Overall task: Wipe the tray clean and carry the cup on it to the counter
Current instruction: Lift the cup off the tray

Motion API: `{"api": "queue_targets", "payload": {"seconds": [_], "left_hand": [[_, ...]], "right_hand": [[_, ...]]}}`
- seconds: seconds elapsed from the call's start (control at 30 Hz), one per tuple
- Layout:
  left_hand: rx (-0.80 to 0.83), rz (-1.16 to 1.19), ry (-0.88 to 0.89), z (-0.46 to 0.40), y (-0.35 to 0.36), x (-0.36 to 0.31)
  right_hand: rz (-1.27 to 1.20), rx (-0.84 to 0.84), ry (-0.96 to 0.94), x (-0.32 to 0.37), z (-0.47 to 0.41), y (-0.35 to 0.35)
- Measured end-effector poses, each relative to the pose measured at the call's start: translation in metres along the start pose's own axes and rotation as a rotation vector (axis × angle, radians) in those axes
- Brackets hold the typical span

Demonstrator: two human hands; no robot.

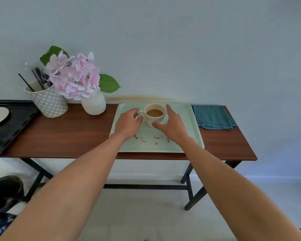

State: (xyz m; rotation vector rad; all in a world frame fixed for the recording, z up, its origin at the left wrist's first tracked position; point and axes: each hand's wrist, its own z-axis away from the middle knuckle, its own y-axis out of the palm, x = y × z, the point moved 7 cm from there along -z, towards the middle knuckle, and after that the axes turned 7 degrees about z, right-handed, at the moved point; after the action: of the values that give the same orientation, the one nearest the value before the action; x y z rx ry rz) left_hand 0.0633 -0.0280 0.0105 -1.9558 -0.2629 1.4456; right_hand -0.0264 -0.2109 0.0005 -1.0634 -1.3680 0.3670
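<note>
A pale green tray (189, 134) lies on a wooden table, with brown crumbs and spill marks (147, 139) scattered on its near half. A white cup (155, 114) of brown drink stands at the tray's far middle. My left hand (129, 123) is at the cup's left side, fingers curled by the handle. My right hand (171, 125) is spread open on the cup's right, thumb touching its base. Neither hand has lifted the cup. A folded teal cloth (213, 116) lies on the table just right of the tray.
The wooden table (68, 133) stands against a pale wall. At its left back are a white vase of pink flowers (93, 104) and a patterned pot of dark sticks (48, 101). A black tray with a white plate (0, 126) sits at far left.
</note>
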Motion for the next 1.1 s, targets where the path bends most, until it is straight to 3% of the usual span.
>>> {"api": "queue_targets", "payload": {"seconds": [0.33,0.7,1.1], "left_hand": [[-0.134,0.222,-0.005,-0.012,0.003,0.014],[-0.3,0.253,0.042,-0.027,-0.024,0.018],[-0.354,0.247,0.025,-0.062,-0.056,0.042]], "right_hand": [[-0.363,0.015,-0.002,-0.008,-0.014,0.002],[-0.466,0.005,-0.031,0.01,-0.034,0.01],[-0.512,0.017,-0.047,0.049,-0.084,0.052]]}}
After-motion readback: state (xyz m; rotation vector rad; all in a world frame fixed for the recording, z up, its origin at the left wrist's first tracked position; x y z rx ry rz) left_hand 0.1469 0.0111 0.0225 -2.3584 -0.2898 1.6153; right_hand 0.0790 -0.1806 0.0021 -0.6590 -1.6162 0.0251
